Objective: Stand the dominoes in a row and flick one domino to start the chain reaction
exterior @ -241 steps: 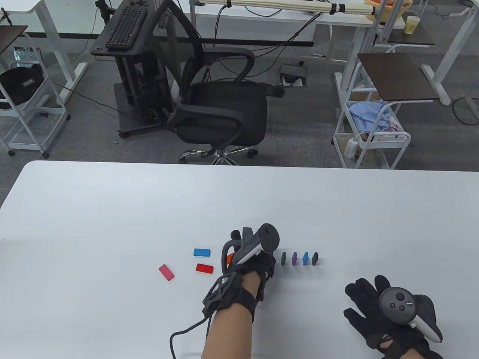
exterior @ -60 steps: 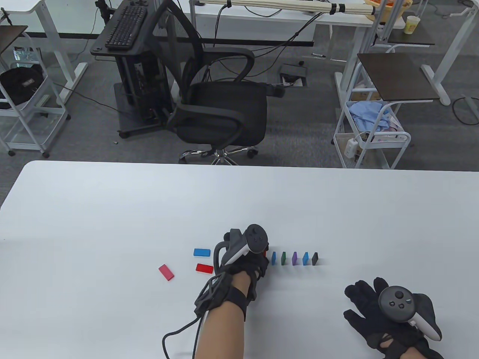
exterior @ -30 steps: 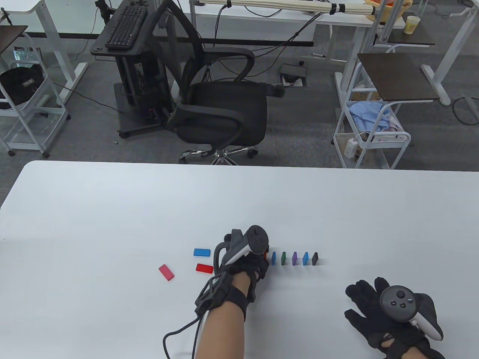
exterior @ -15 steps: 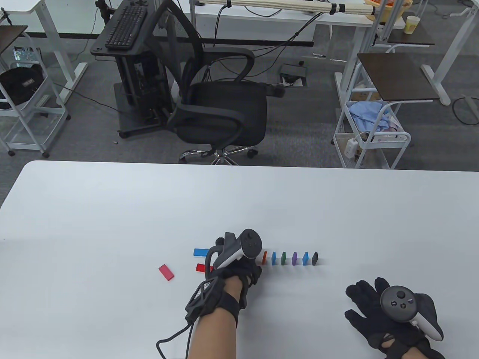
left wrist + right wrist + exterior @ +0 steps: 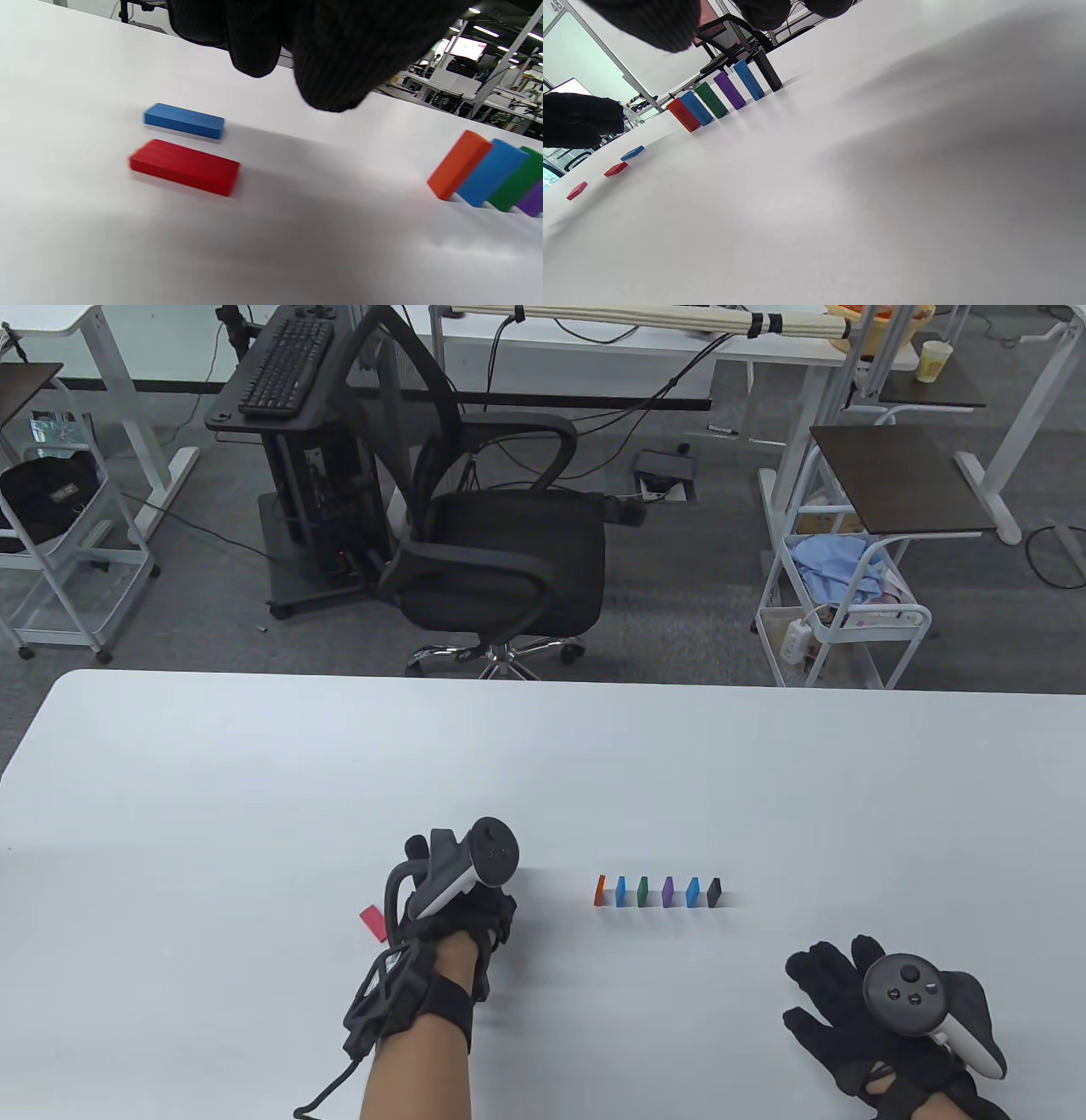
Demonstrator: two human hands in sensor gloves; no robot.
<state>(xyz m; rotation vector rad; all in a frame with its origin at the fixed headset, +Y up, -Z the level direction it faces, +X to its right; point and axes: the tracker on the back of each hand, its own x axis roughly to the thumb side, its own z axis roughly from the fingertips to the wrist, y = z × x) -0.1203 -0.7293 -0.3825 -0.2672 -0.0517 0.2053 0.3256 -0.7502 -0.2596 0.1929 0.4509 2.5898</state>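
Our left hand (image 5: 458, 912) hovers empty, fingers loosely curled, over the flat red wooden domino (image 5: 184, 167). The six-domino standing row (image 5: 657, 892) sits well right; a careless sweep could topple it.

The white table (image 5: 254, 780) carried six upright dominoes in a row, orange (image 5: 601, 890), blue (image 5: 621, 891), green (image 5: 643, 891), purple (image 5: 668, 891), blue (image 5: 693, 892) and black (image 5: 714, 892), while a blue domino (image 5: 184, 120), a red domino (image 5: 185, 167) and a pinkish-red domino (image 5: 371, 920) lay flat further left.
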